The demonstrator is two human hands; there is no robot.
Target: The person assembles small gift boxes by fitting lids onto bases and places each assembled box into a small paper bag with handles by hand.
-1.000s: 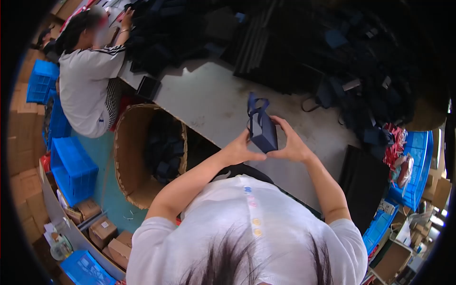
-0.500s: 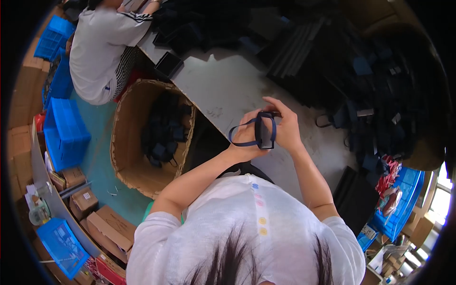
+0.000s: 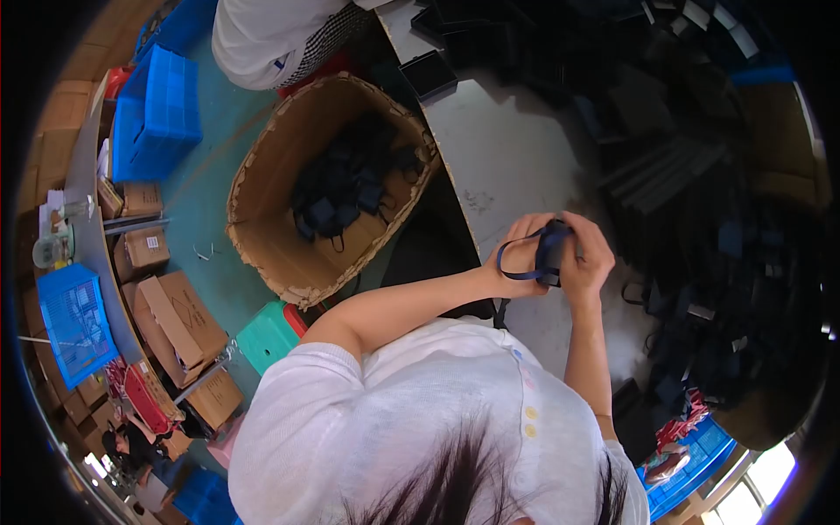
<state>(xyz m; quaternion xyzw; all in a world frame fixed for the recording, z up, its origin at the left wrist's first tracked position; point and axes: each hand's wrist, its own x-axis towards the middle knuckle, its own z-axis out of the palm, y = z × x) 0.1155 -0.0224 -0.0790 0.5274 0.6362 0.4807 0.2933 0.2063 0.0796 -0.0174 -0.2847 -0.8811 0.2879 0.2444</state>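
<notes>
In front of my chest, over the table edge, I hold a small dark navy box with a ribbon loop handle (image 3: 549, 254). My left hand (image 3: 516, 259) is closed on its left side, and the ribbon loop lies across those fingers. On the opposite side, my right hand (image 3: 590, 261) grips the box with bent fingers. Part of the box is hidden behind the fingers. Similar dark pieces with loops (image 3: 337, 188) lie in a big cardboard carton (image 3: 254, 206) to my left.
The grey table (image 3: 499, 149) carries a small open black box (image 3: 429, 74), dark stacked panels (image 3: 669, 171) and a dark pile of looped pieces (image 3: 700, 306). A co-worker in a white shirt (image 3: 262, 44) is beyond the carton. Blue crates (image 3: 162, 114) and a green stool (image 3: 267, 339) stand left.
The view has swung, so the carton, table and co-worker appear shifted. Both hands still hold the box, now turned so that its side shows narrower.
</notes>
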